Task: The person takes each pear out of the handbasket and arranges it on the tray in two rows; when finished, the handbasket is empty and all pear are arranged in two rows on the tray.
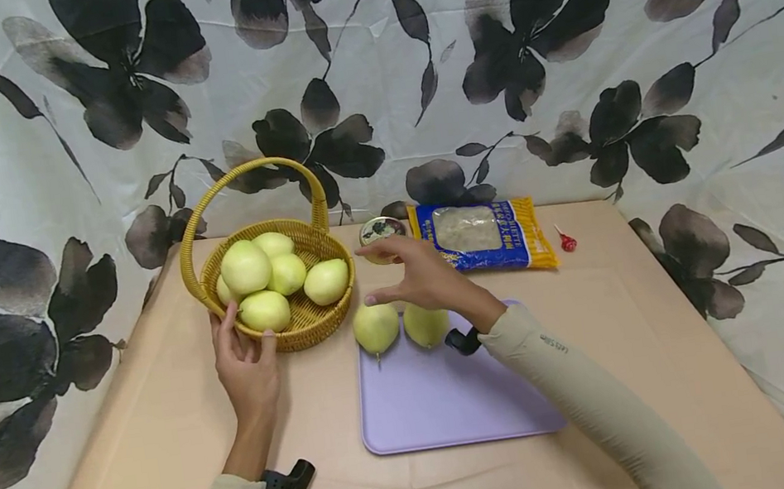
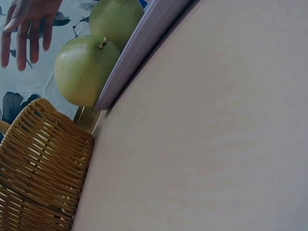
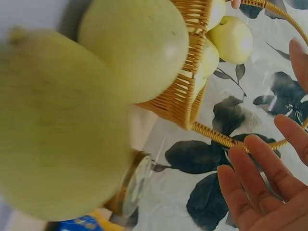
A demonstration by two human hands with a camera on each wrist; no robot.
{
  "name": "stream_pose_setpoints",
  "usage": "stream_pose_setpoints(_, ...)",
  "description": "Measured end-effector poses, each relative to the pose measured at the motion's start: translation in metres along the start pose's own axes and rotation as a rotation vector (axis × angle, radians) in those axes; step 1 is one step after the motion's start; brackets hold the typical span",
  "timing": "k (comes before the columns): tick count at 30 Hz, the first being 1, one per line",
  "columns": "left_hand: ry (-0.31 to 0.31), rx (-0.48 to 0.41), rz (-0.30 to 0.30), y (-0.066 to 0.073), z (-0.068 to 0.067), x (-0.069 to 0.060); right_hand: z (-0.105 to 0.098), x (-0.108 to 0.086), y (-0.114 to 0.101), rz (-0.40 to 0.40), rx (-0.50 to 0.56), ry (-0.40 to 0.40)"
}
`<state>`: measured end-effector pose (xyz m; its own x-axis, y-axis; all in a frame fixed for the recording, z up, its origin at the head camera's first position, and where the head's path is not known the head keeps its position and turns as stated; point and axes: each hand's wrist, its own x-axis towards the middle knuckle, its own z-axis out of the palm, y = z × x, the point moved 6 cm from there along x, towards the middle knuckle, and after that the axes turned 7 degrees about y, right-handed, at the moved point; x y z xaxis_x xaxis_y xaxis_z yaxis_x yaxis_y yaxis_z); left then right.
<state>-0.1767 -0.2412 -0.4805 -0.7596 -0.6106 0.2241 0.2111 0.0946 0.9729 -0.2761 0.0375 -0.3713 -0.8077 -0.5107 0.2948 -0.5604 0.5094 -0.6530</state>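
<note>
My left hand [image 1: 248, 371] holds the near left side of a yellow wicker basket [image 1: 318, 334] with a tall arched handle. Several yellow-green pears [image 1: 245, 267] lie in the basket. Two more pears [image 1: 377, 328] sit side by side on the far left part of a lilac tray [image 1: 454, 415]. Over these two, my right hand [image 1: 415, 275] is raised, thumb and fingers spread apart with nothing between them. The right wrist view shows its separated fingers [image 3: 260, 192] and two pears [image 3: 62, 130] close to the camera. In the left wrist view, the holding fingers are out of sight.
Behind the tray is a round lidded tin [image 1: 383, 233], partly covered by my right hand. A blue and yellow packet [image 1: 477, 234] lies beside it, with a red lollipop [image 1: 567, 241] farther right. Floral cloth [image 1: 412, 66] hangs along the table's back edge.
</note>
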Motion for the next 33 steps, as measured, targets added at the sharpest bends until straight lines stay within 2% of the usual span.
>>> stream_pose_setpoints(7, 0.007, -0.018, 0.011, 0.004, 0.0, -0.001, 0.017, 0.039, -0.012, -0.093, -0.032, -0.132)
stream_pose_setpoints(12, 0.012, -0.026, 0.021, 0.005, 0.001, -0.003, 0.035, 0.062, -0.01, -0.14, -0.043, -0.237)
stream_pose_setpoints(18, 0.013, -0.027, 0.031, 0.005, 0.001, -0.003, 0.057, 0.085, -0.003, -0.189, -0.129, -0.301)
stream_pose_setpoints(21, 0.014, -0.025, 0.032, 0.005, 0.0, -0.004, 0.066, 0.093, 0.001, -0.192, -0.203, -0.32)
stream_pose_setpoints(27, 0.012, -0.013, 0.036, 0.006, 0.0, -0.004, 0.08, 0.099, 0.007, -0.151, -0.31, -0.354)
stream_pose_setpoints(33, 0.012, -0.025, 0.034, 0.006, 0.0, -0.004, 0.089, 0.097, 0.007, -0.115, -0.362, -0.357)
